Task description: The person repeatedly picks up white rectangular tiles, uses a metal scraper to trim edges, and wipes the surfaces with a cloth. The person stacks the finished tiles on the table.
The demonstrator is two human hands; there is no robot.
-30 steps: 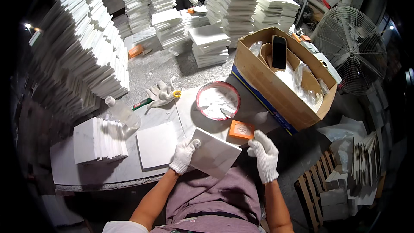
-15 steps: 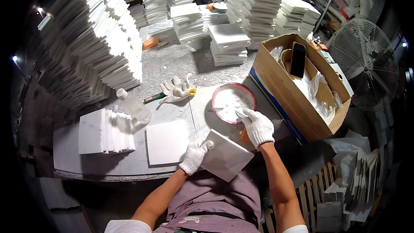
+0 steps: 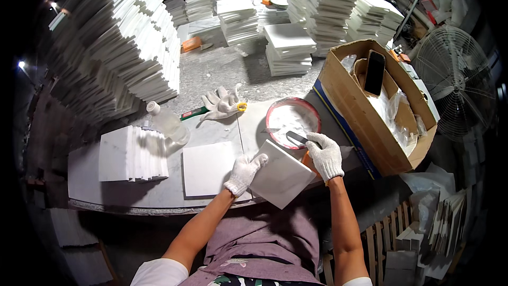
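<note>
My left hand (image 3: 245, 175) wears a white knit glove and is closed on the left edge of a square white marble tile (image 3: 282, 176), held tilted near the table's front edge. My right hand (image 3: 325, 157), gloved too, grips a putty knife (image 3: 297, 137) whose flat blade reaches over the near rim of a round red tub (image 3: 319, 118). White paste (image 3: 291, 115) fills much of the tub. An orange object (image 3: 309, 165) sits partly hidden behind the held tile and my right hand. Left of my left hand, another white tile (image 3: 208, 169) lies flat on the table.
On the left are a row of upright tiles (image 3: 132, 153), a clear bottle (image 3: 170, 126) and a spare glove (image 3: 220, 105) over a green-handled tool (image 3: 194, 113). A cardboard box (image 3: 346, 111) with a phone (image 3: 375, 72) stands right. Tall tile stacks (image 3: 127, 37) and a fan (image 3: 450, 74) surround the table.
The putty knife has turned, so its dark flat blade now shows over the tub's near edge. My left hand still holds the tile. The whole view has shifted slightly.
</note>
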